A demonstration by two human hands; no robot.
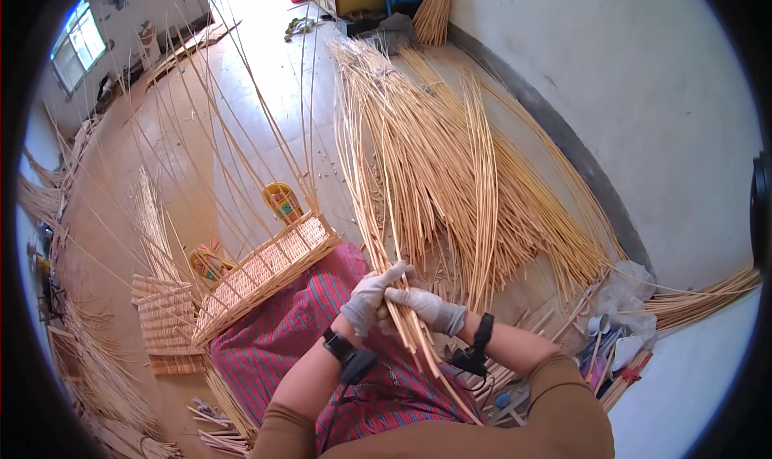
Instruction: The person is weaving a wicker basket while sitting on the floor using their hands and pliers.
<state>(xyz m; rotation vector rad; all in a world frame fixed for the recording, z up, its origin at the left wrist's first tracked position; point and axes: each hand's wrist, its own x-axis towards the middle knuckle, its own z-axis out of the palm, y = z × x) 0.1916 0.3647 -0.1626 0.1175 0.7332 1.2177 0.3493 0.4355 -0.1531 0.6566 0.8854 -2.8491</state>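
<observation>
Clasping canes (pixel 413 329) at lower centre, left hand (pixel 371 296) and right hand (pixel 431 306) are pinching them, while the centre-left basket (pixel 269 274) is looking only part-woven.

We see the gloved left hand (pixel 370 296) and right hand (pixel 428 307) closed around a bundle of sticks (pixel 411 329) above a striped cloth (pixel 269 358). To the left we note a woven basket (pixel 269 275); ahead, a larger stick pile (pixel 426 157) lies on the floor (pixel 189 153).

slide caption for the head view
White-gloved left hand and right hand grip long tan canes near a rectangular tan wicker basket
</observation>
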